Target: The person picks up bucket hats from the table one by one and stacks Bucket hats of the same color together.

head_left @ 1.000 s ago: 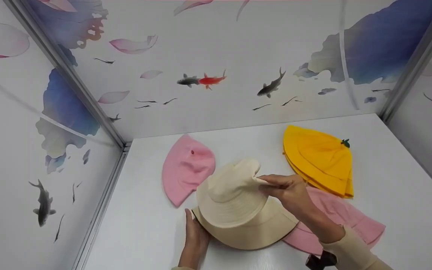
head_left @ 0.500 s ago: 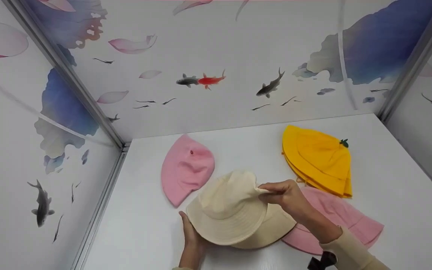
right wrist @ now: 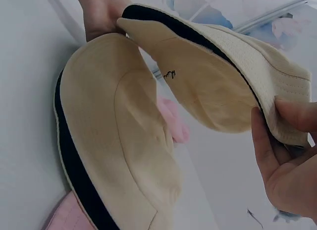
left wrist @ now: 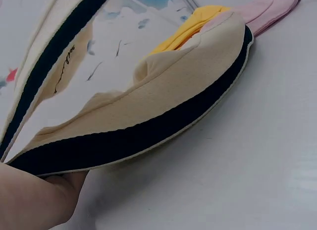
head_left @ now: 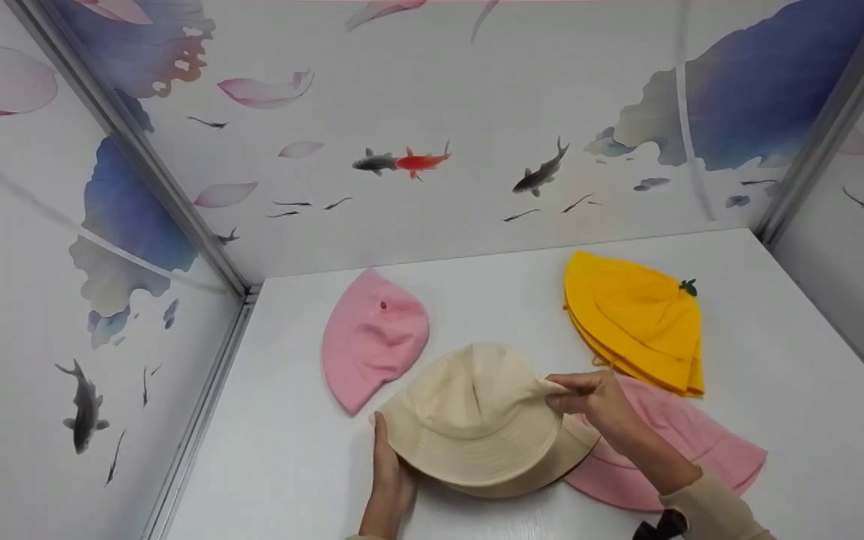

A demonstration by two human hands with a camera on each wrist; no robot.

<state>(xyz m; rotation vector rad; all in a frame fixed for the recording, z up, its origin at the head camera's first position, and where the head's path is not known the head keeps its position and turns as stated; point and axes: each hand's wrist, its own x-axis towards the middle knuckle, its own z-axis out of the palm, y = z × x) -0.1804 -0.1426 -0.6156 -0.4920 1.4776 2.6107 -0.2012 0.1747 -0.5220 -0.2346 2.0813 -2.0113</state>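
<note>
Two beige bucket hats are held low over the white table (head_left: 237,457). The upper bucket hat (head_left: 469,450), paler on top, overlaps most of the lower bucket hat (head_left: 578,442) in the head view. My left hand (head_left: 391,476) grips the left edge where both brims meet, thumb up along the side. With thumb above and fingers beneath, my right hand (right wrist: 292,155) pinches the upper hat's right brim. A gap parts the hats on that side in both wrist views. Dark bands line their brim edges, and small dark script shows inside the upper one.
A pink hat (head_left: 372,337) lies flat behind on the left. At the back right lies a folded yellow hat (head_left: 634,322) with a green leaf-like tab. Another pink hat (head_left: 702,442) lies under my right forearm. Printed walls (head_left: 477,90) enclose the table.
The upper hat has come down and forward over the lower one, covering more of it, and its crown has filled out. My right hand moved slightly down, then right, still pinching the brim.
</note>
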